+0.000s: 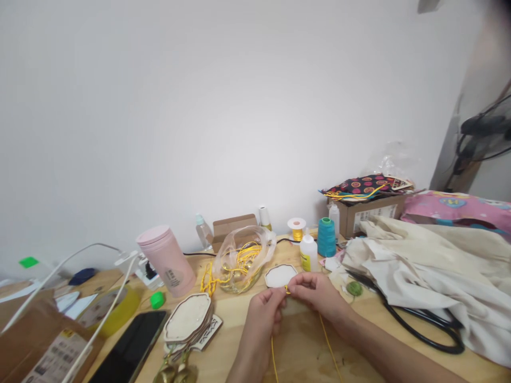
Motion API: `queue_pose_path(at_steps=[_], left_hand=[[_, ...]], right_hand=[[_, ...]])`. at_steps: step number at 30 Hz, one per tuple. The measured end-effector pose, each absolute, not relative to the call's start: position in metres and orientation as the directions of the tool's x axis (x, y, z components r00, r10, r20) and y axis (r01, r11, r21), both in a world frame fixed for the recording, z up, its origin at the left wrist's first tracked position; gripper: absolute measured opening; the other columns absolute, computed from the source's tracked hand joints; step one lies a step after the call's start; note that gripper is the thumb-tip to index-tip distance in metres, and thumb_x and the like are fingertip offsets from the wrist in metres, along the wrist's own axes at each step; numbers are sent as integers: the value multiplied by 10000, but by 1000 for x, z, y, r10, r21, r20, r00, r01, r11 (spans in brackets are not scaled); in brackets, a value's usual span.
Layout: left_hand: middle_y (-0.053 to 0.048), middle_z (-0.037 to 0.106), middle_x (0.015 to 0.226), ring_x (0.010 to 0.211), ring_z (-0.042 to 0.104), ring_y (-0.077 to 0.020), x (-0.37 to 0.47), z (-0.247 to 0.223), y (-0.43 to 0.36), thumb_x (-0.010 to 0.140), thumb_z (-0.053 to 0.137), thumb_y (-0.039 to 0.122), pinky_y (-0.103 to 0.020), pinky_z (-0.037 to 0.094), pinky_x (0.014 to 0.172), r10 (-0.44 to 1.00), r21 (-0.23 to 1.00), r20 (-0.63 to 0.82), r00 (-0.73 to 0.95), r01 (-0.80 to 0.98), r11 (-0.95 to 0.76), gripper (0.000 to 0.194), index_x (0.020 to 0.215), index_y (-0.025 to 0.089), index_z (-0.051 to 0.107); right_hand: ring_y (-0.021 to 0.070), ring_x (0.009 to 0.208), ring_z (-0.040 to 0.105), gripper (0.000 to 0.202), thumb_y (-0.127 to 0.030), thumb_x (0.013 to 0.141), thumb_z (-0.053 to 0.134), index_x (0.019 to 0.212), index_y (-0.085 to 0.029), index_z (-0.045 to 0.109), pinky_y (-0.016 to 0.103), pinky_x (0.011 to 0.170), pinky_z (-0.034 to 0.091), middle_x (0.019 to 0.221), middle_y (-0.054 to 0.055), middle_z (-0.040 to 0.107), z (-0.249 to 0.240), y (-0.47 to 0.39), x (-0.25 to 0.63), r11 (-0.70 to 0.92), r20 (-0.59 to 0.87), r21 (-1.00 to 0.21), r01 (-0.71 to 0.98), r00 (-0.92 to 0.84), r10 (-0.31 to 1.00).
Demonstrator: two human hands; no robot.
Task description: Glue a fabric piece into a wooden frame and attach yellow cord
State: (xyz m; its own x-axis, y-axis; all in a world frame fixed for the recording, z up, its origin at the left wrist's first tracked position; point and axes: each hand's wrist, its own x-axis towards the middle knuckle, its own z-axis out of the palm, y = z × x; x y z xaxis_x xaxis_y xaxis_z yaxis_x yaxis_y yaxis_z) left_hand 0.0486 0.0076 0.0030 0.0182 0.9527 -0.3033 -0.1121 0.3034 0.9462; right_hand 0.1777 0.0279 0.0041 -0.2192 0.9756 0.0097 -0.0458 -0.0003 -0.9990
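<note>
Both hands meet over the table, pinching a thin yellow cord between fingertips. My left hand is closed on the cord from the left; my right hand is closed on it from the right. Two cord ends hang down toward the table's front, one below each hand. Just behind the fingers lies a white plaque with a scalloped dark edge; whether the cord passes through it I cannot tell. A stack of similar plaques lies to the left, with brass bells at its near end.
Behind the hands stand a clear bag of yellow cords and bells, a glue bottle and a teal thread cone. Black scissors lie right, beside cream cloth. A pink tumbler and phone are left.
</note>
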Motion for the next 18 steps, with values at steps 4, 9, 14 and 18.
queue_pose_path(at_steps=[4, 9, 14, 18], left_hand=[[136, 193, 325, 317, 88, -11, 45, 5, 7, 577, 587, 459, -171, 46, 333, 951, 939, -305, 50, -151, 309, 334, 494, 178, 425], [134, 215, 317, 305, 108, -5, 45, 4, 7, 555, 618, 427, -163, 41, 326, 951, 939, -306, 37, -149, 309, 317, 491, 174, 437], [131, 256, 300, 281, 126, -1, 47, 0, 10, 460, 673, 426, -163, 38, 309, 951, 939, -310, 11, -150, 308, 328, 475, 173, 466], [134, 233, 264, 270, 117, 0, 47, -2, 12, 420, 681, 464, -164, 23, 311, 951, 941, -308, -12, -154, 302, 352, 478, 151, 530]], right_hand=[[126, 578, 549, 118, -251, 598, 608, 653, -149, 633, 230, 563, 420, 602, 2, 624, 1, 29, 177, 56, 55, -998, -4, -264, 963], [139, 614, 549, 174, -240, 645, 588, 781, -146, 644, 242, 582, 414, 662, 22, 626, 0, 29, 179, 198, 171, -977, 84, -257, 951], [143, 714, 555, 165, -150, 725, 521, 762, -203, 673, 235, 652, 392, 738, 23, 646, 1, 28, 185, 508, 381, -802, 313, -388, 839], [135, 679, 549, 174, -114, 721, 510, 721, -202, 660, 222, 619, 385, 717, 17, 644, 2, 27, 188, 560, 416, -727, 397, -395, 819]])
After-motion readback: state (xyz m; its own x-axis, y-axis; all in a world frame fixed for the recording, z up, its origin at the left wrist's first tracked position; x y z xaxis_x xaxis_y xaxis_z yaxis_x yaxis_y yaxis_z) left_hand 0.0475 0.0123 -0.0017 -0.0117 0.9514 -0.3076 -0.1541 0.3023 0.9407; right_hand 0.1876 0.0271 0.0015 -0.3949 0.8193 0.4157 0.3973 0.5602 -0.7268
